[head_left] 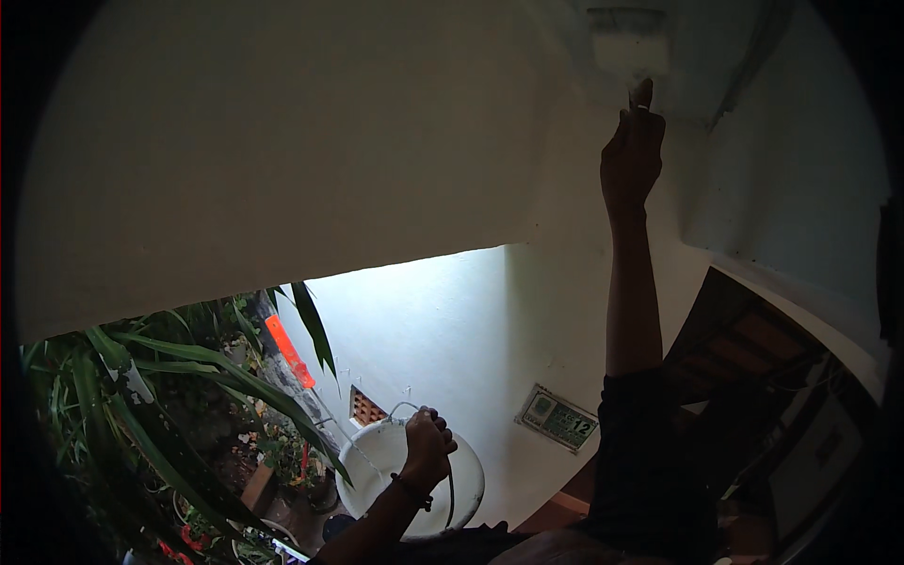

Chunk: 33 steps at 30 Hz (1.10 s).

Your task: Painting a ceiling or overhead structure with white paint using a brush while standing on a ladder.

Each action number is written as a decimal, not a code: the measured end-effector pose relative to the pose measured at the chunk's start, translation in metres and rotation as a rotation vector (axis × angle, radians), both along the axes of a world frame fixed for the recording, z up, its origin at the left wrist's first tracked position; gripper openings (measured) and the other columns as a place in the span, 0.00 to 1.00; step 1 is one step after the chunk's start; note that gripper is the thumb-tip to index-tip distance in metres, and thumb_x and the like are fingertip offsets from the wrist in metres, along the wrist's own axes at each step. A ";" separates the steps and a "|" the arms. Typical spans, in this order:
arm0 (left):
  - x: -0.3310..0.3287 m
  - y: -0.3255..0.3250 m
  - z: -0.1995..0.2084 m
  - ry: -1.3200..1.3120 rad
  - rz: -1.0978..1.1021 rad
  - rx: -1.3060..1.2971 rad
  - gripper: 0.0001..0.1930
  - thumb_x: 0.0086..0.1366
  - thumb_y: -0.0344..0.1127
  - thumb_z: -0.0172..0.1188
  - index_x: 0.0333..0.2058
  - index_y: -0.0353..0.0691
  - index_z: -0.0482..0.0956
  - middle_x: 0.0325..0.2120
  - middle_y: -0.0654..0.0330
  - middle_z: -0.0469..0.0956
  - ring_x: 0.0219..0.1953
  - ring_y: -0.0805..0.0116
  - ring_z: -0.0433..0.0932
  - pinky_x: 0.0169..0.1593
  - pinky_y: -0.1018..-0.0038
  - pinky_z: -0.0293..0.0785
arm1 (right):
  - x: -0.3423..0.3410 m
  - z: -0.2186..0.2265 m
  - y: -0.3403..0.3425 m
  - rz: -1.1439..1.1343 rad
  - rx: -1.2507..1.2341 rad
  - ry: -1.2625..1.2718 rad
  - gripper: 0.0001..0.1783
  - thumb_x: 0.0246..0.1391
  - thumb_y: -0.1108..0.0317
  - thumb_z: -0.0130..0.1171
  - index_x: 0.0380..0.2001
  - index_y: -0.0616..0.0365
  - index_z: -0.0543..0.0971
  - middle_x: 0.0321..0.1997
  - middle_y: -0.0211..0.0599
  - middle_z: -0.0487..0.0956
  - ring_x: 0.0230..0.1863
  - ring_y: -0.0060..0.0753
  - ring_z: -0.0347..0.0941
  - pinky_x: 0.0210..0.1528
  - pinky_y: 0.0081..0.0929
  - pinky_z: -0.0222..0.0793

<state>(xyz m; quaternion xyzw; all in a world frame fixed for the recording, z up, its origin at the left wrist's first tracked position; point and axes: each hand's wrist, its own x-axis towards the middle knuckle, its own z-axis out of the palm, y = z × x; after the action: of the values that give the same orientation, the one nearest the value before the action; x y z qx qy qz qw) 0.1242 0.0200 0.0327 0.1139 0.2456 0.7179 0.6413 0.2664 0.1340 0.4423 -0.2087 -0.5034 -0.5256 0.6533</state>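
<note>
My right hand (633,165) is raised high at the upper right, fingers closed round the handle of a wide, flat paintbrush (631,55). The brush's broad pale head lies against or very close to the white wall surface (574,160) up there; whether it touches I cannot tell. Lower down, my left hand (429,450) grips the thin wire handle of a white bucket (468,468), holding it in front of me. An orange handle (290,351) sticks out past the bucket's left side, and its thin metal rod runs down into the bucket. Shadow darkens the bucket's contents.
Long-leaved green plants (202,377) fill the lower left, with flowerpots beneath. On the lit wall are a small brick-coloured vent (365,407) and a rectangular plaque (557,418). A dark opening with wooden parts (753,348) lies at the right.
</note>
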 end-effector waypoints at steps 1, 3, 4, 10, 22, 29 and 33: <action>-0.002 -0.002 -0.001 -0.007 0.011 0.018 0.11 0.69 0.38 0.39 0.24 0.51 0.60 0.13 0.73 0.50 0.12 0.80 0.47 0.15 0.79 0.43 | -0.008 0.004 -0.010 -0.008 0.062 -0.014 0.17 0.61 0.68 0.49 0.53 0.55 0.68 0.40 0.40 0.69 0.34 0.38 0.74 0.29 0.32 0.76; 0.001 -0.004 0.002 0.001 -0.016 0.035 0.12 0.69 0.38 0.38 0.24 0.51 0.60 0.13 0.73 0.50 0.12 0.80 0.47 0.15 0.79 0.43 | -0.017 0.014 -0.030 -0.031 0.126 -0.030 0.15 0.60 0.69 0.51 0.50 0.57 0.69 0.40 0.40 0.69 0.32 0.36 0.75 0.27 0.30 0.76; 0.004 -0.004 0.004 0.007 -0.033 0.058 0.12 0.69 0.38 0.38 0.24 0.51 0.60 0.13 0.73 0.50 0.12 0.80 0.46 0.16 0.79 0.43 | -0.020 0.020 -0.038 -0.021 0.168 -0.029 0.17 0.60 0.69 0.51 0.52 0.56 0.68 0.40 0.39 0.69 0.32 0.35 0.74 0.27 0.29 0.77; 0.009 -0.005 0.014 -0.001 -0.067 0.153 0.11 0.68 0.38 0.38 0.24 0.50 0.58 0.14 0.73 0.51 0.12 0.80 0.47 0.16 0.79 0.44 | -0.026 0.043 -0.056 -0.075 0.143 -0.039 0.26 0.61 0.69 0.49 0.62 0.52 0.61 0.38 0.39 0.68 0.29 0.31 0.73 0.26 0.28 0.77; 0.008 0.031 0.001 -0.041 0.011 0.171 0.10 0.68 0.39 0.39 0.25 0.51 0.57 0.12 0.72 0.52 0.11 0.79 0.48 0.15 0.79 0.45 | 0.037 -0.013 0.017 -0.173 -0.226 0.044 0.26 0.63 0.68 0.44 0.65 0.50 0.58 0.38 0.41 0.69 0.26 0.38 0.73 0.24 0.33 0.73; 0.004 0.037 -0.003 -0.002 0.032 0.164 0.09 0.67 0.38 0.39 0.25 0.50 0.58 0.12 0.72 0.52 0.11 0.79 0.49 0.14 0.79 0.46 | 0.033 0.018 -0.012 0.001 -0.042 0.032 0.26 0.63 0.68 0.46 0.64 0.51 0.59 0.37 0.42 0.71 0.33 0.42 0.73 0.32 0.37 0.72; 0.002 0.034 0.003 -0.015 0.073 0.143 0.09 0.67 0.38 0.39 0.25 0.50 0.57 0.13 0.72 0.52 0.11 0.80 0.48 0.14 0.79 0.45 | 0.045 0.022 0.003 -0.045 -0.125 0.086 0.26 0.63 0.67 0.45 0.64 0.49 0.59 0.37 0.42 0.71 0.32 0.44 0.73 0.31 0.38 0.72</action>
<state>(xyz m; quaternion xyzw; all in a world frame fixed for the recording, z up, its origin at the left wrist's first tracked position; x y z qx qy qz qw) 0.1264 0.0541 0.0356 0.1450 0.1927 0.7574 0.6068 0.3117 0.1369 0.4639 -0.2829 -0.5018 -0.4981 0.6481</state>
